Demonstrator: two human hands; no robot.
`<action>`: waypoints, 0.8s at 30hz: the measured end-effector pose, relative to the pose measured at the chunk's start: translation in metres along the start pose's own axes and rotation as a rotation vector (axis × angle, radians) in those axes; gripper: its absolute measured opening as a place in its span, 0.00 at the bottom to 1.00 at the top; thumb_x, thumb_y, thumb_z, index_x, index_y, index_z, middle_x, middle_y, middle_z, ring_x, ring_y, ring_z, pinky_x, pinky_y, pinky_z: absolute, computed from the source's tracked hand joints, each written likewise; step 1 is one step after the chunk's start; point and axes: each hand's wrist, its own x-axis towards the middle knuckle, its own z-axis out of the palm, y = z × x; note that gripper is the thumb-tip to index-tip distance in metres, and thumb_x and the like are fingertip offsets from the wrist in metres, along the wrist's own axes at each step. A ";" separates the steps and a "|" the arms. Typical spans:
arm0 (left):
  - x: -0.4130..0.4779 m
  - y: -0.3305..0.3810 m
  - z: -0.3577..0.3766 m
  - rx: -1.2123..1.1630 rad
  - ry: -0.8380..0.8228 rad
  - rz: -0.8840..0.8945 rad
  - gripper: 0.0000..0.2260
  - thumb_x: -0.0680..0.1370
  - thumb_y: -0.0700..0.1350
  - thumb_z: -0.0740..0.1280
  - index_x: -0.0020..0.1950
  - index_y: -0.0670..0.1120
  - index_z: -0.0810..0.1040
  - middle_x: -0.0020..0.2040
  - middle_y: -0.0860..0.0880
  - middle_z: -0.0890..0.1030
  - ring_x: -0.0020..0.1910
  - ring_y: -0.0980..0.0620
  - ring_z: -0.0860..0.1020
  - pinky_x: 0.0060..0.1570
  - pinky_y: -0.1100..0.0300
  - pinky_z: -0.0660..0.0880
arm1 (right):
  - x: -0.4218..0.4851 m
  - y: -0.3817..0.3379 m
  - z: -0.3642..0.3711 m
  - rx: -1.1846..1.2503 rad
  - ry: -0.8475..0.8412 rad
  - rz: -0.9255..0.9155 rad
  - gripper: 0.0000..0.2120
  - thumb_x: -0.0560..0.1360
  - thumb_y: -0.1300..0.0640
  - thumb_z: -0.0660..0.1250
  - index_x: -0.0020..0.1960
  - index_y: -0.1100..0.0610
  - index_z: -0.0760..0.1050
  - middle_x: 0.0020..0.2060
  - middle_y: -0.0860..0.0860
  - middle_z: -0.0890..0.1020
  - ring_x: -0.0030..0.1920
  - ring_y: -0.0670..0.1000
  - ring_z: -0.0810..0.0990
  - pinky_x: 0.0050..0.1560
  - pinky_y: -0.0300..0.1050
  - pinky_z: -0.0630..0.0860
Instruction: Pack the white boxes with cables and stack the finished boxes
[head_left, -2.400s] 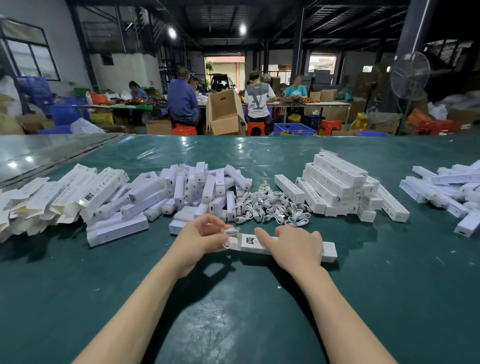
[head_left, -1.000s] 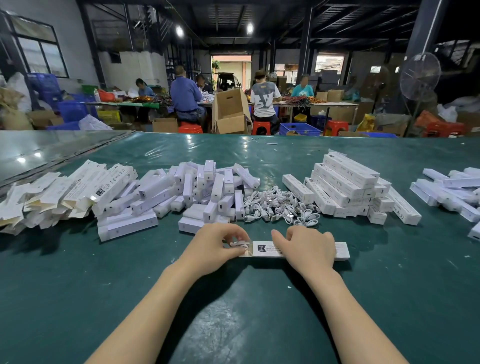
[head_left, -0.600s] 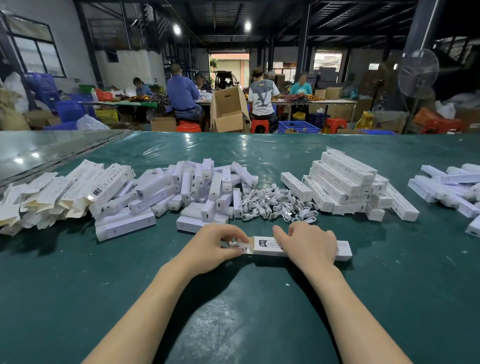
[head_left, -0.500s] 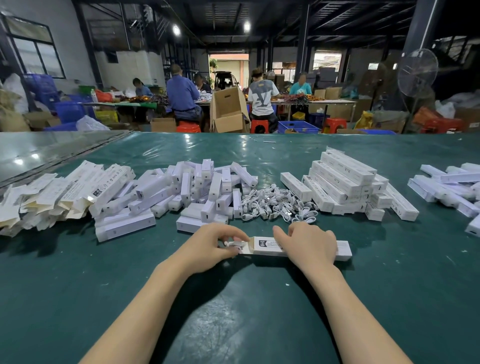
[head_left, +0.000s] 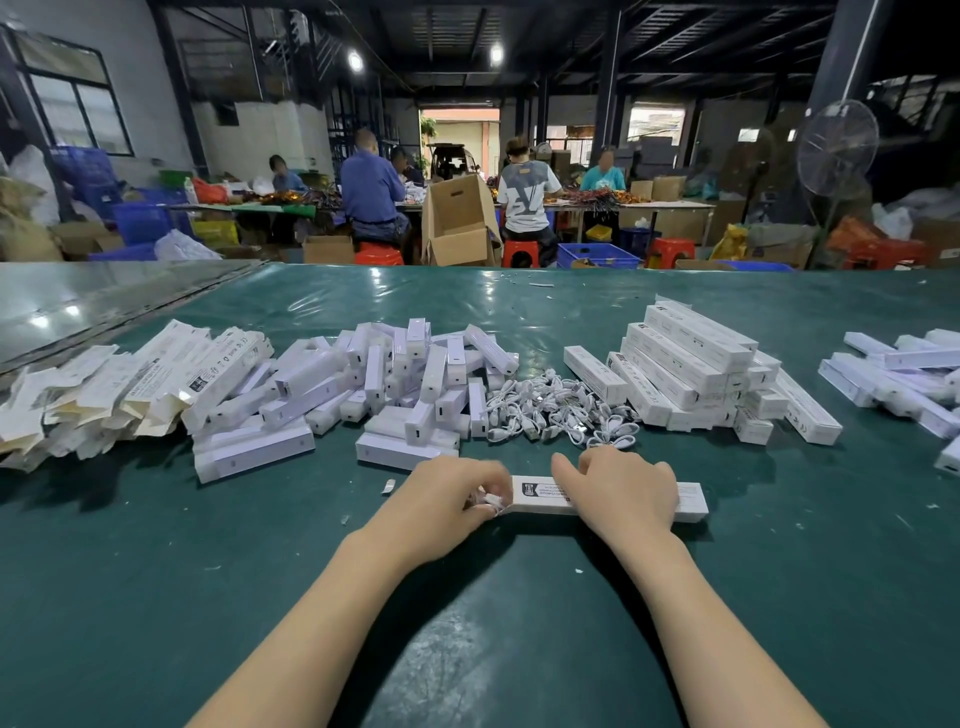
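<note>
A long white box (head_left: 540, 492) lies flat on the green table (head_left: 519, 597) in front of me, its open end pointing left. My right hand (head_left: 621, 491) lies over the box and grips it. My left hand (head_left: 447, 499) pinches a white coiled cable (head_left: 491, 500) at the box's open end. Part of the cable is hidden under my fingers. A heap of loose white cables (head_left: 561, 410) lies just beyond the box. Stacked closed boxes (head_left: 691, 364) stand to the right of that heap.
A jumble of small white units (head_left: 415, 374) lies left of the cables, and flat unfolded cartons (head_left: 119, 384) lie at the far left. More white boxes (head_left: 904, 379) sit at the right edge. People work at tables in the background.
My left hand has curled tighter against the box's open end and the cable shows less. My right hand stays on the box.
</note>
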 end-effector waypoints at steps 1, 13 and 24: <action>0.000 0.001 0.002 -0.047 0.041 -0.021 0.07 0.74 0.42 0.68 0.50 0.52 0.75 0.42 0.60 0.77 0.40 0.56 0.72 0.39 0.74 0.65 | 0.000 0.000 0.000 -0.001 -0.004 -0.005 0.20 0.74 0.43 0.51 0.29 0.54 0.65 0.26 0.48 0.70 0.35 0.53 0.71 0.43 0.47 0.59; 0.005 0.010 0.019 -0.465 0.319 -0.247 0.14 0.67 0.34 0.70 0.32 0.53 0.74 0.31 0.58 0.80 0.32 0.63 0.77 0.37 0.72 0.72 | -0.002 -0.004 0.000 0.047 0.038 -0.004 0.22 0.74 0.43 0.52 0.27 0.55 0.66 0.25 0.48 0.69 0.34 0.54 0.71 0.42 0.47 0.60; 0.000 0.004 0.009 -0.506 0.095 -0.163 0.19 0.66 0.34 0.70 0.44 0.56 0.69 0.38 0.64 0.82 0.35 0.56 0.75 0.36 0.71 0.70 | -0.002 -0.002 -0.002 0.058 0.026 -0.005 0.24 0.74 0.42 0.52 0.27 0.56 0.68 0.25 0.48 0.71 0.34 0.55 0.72 0.42 0.46 0.62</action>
